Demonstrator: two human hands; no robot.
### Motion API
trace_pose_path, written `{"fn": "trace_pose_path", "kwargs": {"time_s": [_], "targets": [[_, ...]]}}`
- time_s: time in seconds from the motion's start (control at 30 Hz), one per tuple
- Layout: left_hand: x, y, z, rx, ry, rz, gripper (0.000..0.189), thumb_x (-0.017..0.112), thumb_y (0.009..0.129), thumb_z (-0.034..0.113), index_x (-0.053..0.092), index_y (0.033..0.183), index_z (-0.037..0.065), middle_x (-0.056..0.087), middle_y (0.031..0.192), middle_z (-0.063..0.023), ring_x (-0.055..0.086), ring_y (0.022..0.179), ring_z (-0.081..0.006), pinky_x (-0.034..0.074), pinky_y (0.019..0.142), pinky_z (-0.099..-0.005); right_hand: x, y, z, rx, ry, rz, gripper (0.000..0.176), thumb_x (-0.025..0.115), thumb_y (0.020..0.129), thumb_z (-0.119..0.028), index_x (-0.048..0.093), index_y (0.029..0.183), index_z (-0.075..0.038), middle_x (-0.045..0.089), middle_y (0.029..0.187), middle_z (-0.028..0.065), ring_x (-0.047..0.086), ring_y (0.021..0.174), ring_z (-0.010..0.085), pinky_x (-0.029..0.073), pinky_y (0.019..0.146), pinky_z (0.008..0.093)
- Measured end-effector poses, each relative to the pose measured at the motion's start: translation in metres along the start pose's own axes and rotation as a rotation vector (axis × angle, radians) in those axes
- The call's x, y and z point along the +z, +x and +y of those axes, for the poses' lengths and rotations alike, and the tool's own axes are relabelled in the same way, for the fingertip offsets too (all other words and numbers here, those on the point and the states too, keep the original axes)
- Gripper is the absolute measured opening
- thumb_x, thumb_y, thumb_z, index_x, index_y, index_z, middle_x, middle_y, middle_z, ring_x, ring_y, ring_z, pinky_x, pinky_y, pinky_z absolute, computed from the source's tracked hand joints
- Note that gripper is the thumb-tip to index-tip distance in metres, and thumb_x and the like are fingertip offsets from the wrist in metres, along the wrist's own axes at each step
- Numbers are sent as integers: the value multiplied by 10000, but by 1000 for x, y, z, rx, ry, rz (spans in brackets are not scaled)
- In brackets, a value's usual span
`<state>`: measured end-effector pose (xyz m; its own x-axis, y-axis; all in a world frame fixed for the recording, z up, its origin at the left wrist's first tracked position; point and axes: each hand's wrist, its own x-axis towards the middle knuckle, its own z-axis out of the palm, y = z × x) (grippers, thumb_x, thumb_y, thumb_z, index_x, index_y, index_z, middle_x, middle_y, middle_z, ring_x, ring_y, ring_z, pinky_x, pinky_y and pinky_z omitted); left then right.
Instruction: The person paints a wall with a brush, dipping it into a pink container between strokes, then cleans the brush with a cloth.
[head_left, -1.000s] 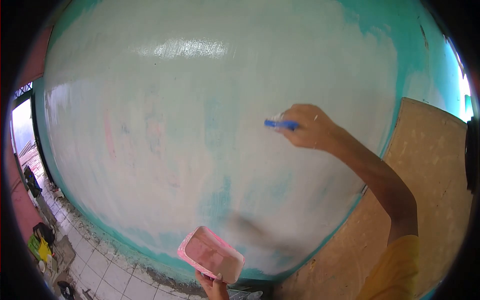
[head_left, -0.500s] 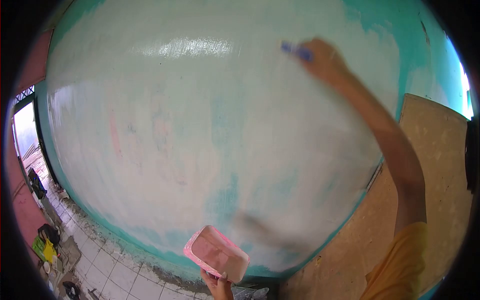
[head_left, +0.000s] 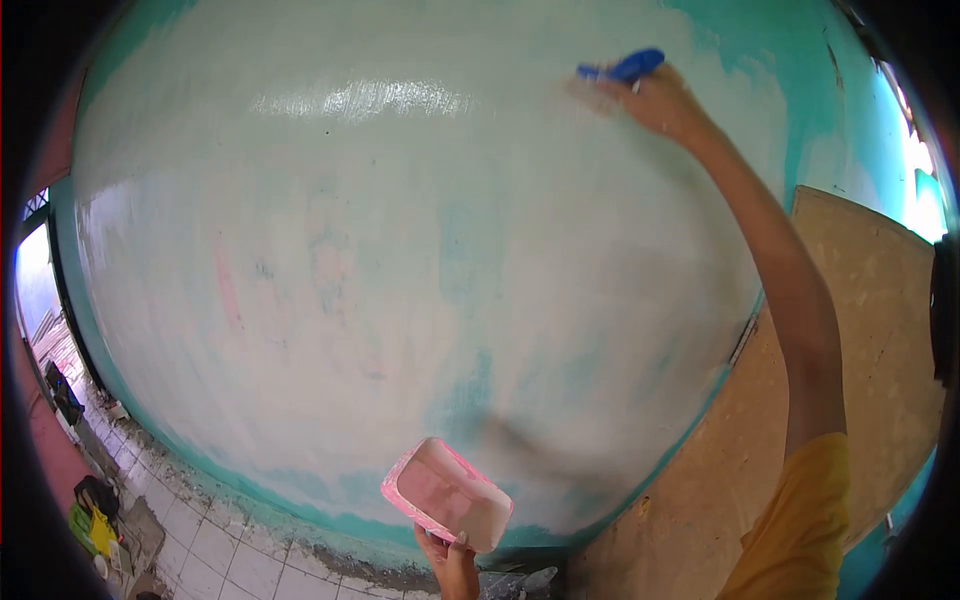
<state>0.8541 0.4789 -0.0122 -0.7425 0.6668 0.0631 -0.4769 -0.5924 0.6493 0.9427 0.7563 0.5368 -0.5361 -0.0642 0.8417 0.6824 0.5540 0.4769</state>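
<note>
1. R hand [head_left: 655, 100]: closed round the blue-handled tool [head_left: 625, 68], arm stretched up. It sits high at the upper right of the wall [head_left: 400, 250].
2. Tool: long axis runs approx. left-right, right end tilted slightly up. The left end meets the wall. That end is blurred, so the type (brush or scraper) can't be told.
3. L hand [head_left: 450, 565]: low, centre, near the body. Fingers grip the near edge of the pink tray [head_left: 447, 495].
4. Tray: tilted, open face toward the camera, pale coating inside. It lies well below and left of the tool, well apart. L hand is the nearer one to it.
5. Wall: pale coat w/ a wet sheen left of the tool. Teal shows along the right and bottom edges.
6. Surroundings: brown board [head_left: 860, 330] at right, tiled floor [head_left: 230, 550] lower left.
</note>
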Motion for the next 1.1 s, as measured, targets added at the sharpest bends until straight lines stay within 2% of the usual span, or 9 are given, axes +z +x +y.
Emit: {"fn": "trace_pose_path", "kwargs": {"time_s": [0.1, 0.2, 0.43, 0.57, 0.6, 0.63, 0.87, 0.97, 1.1], "targets": [[27, -7, 29, 87, 414, 16, 898, 573, 863, 578, 218, 1457, 7, 386, 1353, -156, 423, 1191, -274, 428, 910, -409, -21, 28, 26, 128, -28, 80, 442, 483, 938, -490, 673, 1127, -138, 669, 1100, 132, 614, 1020, 335, 489, 886, 400], [21, -6, 25, 89, 447, 8, 948, 570, 842, 623, 208, 1463, 5, 378, 1356, -162, 418, 1198, -279, 430, 908, -415, -17, 8, 23, 178, 109, 102, 380, 540, 928, -420, 667, 1098, -105, 669, 1069, 135, 614, 992, 340, 495, 849, 400], [-4, 7, 11, 29, 393, -8, 997, 570, 826, 654, 180, 1470, 1, 327, 1394, -170, 405, 1227, -308, 416, 938, -441, 40, -170, -67, -265, 269, -285, 170, 689, 780, -168, 658, 938, -113, 630, 910, 133, 577, 898, 326, 479, 797, 442], [-13, 18, 1, 73, 402, -71, 996, 566, 825, 657, 178, 1469, 4, 309, 1406, -176, 402, 1227, -314, 413, 942, -455, 47, -147, -47, -178, 293, -397, 274, 638, 867, -331, 684, 1044, -127, 659, 982, 130, 622, 948, 300, 490, 850, 393], [-18, 19, -1, 52, 374, -77, 989, 564, 827, 652, 180, 1467, 3, 309, 1404, -179, 403, 1224, -315, 412, 943, -457, 43, -124, -34, -514, -15, -201, 365, 540, 921, -457, 694, 1044, -150, 675, 971, 137, 623, 973, 313, 484, 872, 397], [-25, 22, -2, 55, 380, -82, 989, 564, 827, 652, 180, 1467, 3, 309, 1404, -179, 403, 1224, -315, 412, 943, -457, 45, -93, -15, 30, 26, -364, 407, 477, 940, -499, 691, 1112, -199, 684, 993, 143, 623, 971, 330, 485, 883, 405], [-38, 26, -3, 34, 495, -109, 861, 525, 885, 574, 219, 1463, 14, 305, 1394, -185, 367, 1237, -318, 416, 929, -458, -4, 11, -5, 309, -41, 99, 421, 539, 939, -431, 704, 974, -45, 693, 892, 163, 654, 889, 331, 514, 824, 388], [-50, 30, -16, 41, 486, -109, 843, 509, 896, 567, 217, 1465, 18, 300, 1393, -178, 371, 1232, -314, 424, 915, -446, 23, -33, -31, 92, 42, 254, 313, 593, 880, -382, 693, 944, -93, 681, 946, 146, 619, 939, 329, 496, 839, 434], [-45, 32, -15, -11, 475, -85, 871, 501, 895, 597, 188, 1472, 24, 300, 1388, -163, 390, 1216, -305, 438, 898, -428, 55, -131, -84, -292, 150, -150, 229, 664, 803, -169, 662, 1022, -101, 651, 937, 121, 592, 881, 292, 500, 774, 406]]}}
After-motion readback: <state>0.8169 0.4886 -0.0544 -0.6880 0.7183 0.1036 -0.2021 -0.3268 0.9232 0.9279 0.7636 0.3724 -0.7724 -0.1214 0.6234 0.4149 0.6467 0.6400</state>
